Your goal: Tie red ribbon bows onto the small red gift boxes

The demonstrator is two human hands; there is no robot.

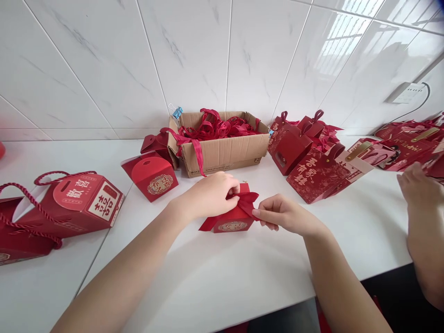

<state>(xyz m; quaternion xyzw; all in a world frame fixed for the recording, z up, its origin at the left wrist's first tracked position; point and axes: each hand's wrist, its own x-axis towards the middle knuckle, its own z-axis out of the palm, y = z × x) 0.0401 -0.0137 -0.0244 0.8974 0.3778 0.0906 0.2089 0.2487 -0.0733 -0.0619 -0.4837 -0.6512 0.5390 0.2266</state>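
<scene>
In the head view, a small red cardboard gift box with a round gold medallion (233,226) sits on the white tabletop (222,282), in front of a brown corrugated carton (227,150) filled with loose crimson ribbons (222,125). A wide, glossy red fabric ribbon (247,200) crosses the top of the gift box, with a loop standing to the right and a tail hanging at the left front. The left hand (220,192) curls over the top, thumb and fingers closed on the ribbon by its knot, though the hand hides part of that grip; the right hand (280,212) pinches the ribbon's right side between thumb and forefinger. The gift box looks light, with thin, fairly stiff walls that could dent if squeezed, so steadying it at the lower edges or corners seems safest. The ribbon appears soft, limp and rather slippery; it is probably best held close to the knot and by the loop edges, with fingertips alone, since a loose hold might let it slide.
</scene>
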